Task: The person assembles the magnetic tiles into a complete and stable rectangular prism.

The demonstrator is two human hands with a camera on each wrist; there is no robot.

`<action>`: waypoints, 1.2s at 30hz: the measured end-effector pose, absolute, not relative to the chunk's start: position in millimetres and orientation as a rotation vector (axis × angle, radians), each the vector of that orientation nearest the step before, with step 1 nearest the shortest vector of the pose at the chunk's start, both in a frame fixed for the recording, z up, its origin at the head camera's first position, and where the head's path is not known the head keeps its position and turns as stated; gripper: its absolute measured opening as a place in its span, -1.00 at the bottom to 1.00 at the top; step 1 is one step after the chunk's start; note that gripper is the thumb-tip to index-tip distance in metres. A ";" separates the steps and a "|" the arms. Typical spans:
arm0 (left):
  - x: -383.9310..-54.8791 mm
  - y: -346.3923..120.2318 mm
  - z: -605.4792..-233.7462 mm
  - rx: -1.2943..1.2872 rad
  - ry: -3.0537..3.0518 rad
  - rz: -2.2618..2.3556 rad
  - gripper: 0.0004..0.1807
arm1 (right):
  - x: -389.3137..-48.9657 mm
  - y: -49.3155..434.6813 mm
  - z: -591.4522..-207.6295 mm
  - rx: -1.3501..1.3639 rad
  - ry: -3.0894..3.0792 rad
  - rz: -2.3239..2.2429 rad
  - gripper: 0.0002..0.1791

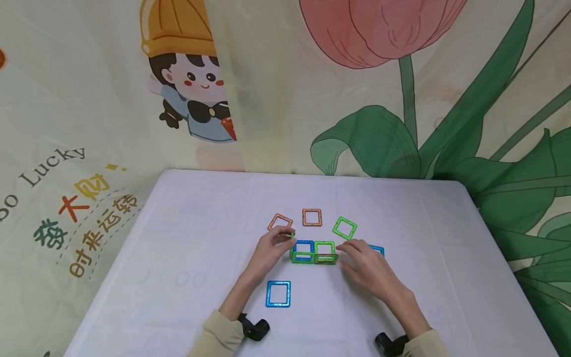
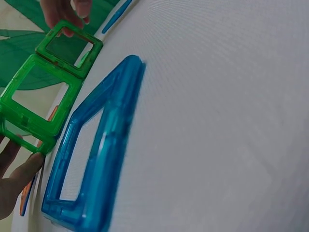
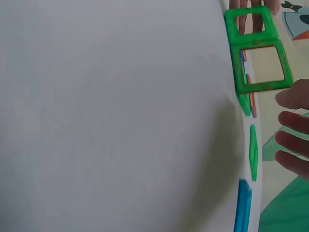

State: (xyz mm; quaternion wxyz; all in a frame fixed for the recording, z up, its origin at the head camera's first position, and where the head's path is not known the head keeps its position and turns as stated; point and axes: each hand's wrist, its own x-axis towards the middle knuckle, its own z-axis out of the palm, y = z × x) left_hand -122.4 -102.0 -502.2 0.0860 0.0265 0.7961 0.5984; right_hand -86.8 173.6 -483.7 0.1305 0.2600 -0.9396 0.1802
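Several square, see-through-centred magnetic tiles stand joined in a short block, with green tiles [image 1: 303, 261] along its near side and a blue tile [image 1: 305, 242] behind them. At the block's left end, my left hand [image 1: 271, 253] pinches an upright green tile [image 2: 29, 137] between thumb and fingers. My right hand [image 1: 372, 267] is at the other end, its fingertips right at the edge of the right-hand green tile [image 3: 263, 88]. Its fingers [image 3: 294, 141] are spread and loosely bent, not wrapped round anything.
A loose blue tile [image 1: 269, 294] lies nearer to me, left of centre. Beyond the block lie two orange tiles [image 1: 312, 210] and a green tile [image 1: 336, 224]. Another blue tile [image 1: 377, 247] is partly hidden behind my right hand. A white cloth [image 1: 200, 223] covers the table.
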 end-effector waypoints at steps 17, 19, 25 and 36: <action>-122.0 -101.4 -501.1 0.066 2.352 1.833 -0.62 | -88.2 207.4 -492.4 0.669 -2.899 0.328 -0.44; -122.2 -100.9 -501.5 0.064 2.358 1.826 -0.62 | -87.5 208.8 -491.5 0.637 -2.939 0.305 -0.42; -123.0 -101.1 -502.6 0.063 2.363 1.819 -0.63 | -87.8 209.7 -494.4 0.602 -2.967 0.259 -0.42; -124.0 -101.3 -503.9 0.059 2.358 1.804 -0.63 | -90.2 213.4 -496.4 0.534 -2.961 0.306 -0.34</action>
